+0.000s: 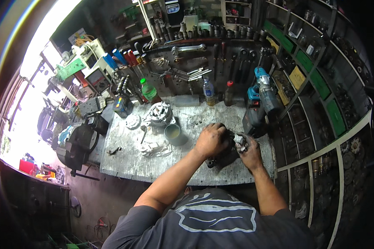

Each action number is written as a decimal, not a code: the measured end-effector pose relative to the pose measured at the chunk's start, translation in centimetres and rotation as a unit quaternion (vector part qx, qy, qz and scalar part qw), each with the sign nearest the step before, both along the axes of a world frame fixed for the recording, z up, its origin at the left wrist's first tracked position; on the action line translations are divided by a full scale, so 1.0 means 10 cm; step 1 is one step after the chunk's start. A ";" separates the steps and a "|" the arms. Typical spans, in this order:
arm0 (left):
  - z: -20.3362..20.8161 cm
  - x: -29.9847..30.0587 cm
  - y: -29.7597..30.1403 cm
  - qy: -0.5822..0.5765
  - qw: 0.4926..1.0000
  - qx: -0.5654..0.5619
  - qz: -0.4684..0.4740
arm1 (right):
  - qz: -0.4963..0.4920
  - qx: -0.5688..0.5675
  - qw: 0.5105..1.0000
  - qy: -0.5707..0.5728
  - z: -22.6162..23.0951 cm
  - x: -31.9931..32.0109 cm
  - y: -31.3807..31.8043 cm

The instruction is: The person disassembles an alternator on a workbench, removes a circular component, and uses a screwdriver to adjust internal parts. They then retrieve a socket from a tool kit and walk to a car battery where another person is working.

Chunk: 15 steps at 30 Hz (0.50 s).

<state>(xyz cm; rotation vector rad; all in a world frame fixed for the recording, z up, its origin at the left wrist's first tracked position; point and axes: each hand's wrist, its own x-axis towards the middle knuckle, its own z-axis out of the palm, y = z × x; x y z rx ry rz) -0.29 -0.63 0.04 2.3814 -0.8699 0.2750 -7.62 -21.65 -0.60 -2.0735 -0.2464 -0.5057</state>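
Note:
My left hand (213, 141) is closed over the top of a dark, greasy machine part (225, 157) at the front right of the worktable (187, 172). Its fingertips are mostly hidden behind the back of the hand. Close beside it, my right hand (250, 154) pinches a small shiny metal piece (239, 145) against the right side of that part. What kind of piece it is cannot be made out. Left of my hands stand a grey cup (172, 133) with cloudy liquid and a crumpled white rag (156, 149). Behind them sits an alternator-like metal housing (160, 114).
A blue cordless impact wrench (264, 89) stands at the table's right. Bottles line the back, among them a green-capped one (148, 90) and a red-capped one (229, 93). A bench vise (77, 145) sits at the left. Sockets (212, 31) and wrenches hang behind; shelves (307, 79) rise at right.

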 end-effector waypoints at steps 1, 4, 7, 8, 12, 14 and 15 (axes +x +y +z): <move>0.01 0.03 0.01 0.007 1.000 0.003 0.000 | 0.000 -0.066 0.996 0.057 0.05 0.04 -0.02; -0.02 0.03 0.13 0.002 0.999 -0.053 0.010 | 0.029 -0.110 0.994 -0.003 0.12 0.18 0.00; -0.12 -0.11 0.41 0.054 0.985 -0.150 0.062 | 0.038 -0.200 0.978 0.044 0.15 0.33 0.02; -0.16 -0.21 0.48 0.051 0.984 -0.149 0.087 | 0.034 -0.231 0.970 0.066 0.16 0.36 0.04; -0.35 -0.50 0.57 0.150 0.968 -0.172 0.108 | 0.078 -0.313 0.942 0.086 0.18 0.51 0.05; -0.39 -0.51 0.55 0.166 0.962 -0.191 0.107 | 0.102 -0.354 0.925 0.090 0.18 0.58 -0.01; -0.40 -0.49 0.54 0.166 0.962 -0.191 0.102 | 0.116 -0.359 0.922 0.092 0.17 0.62 -0.05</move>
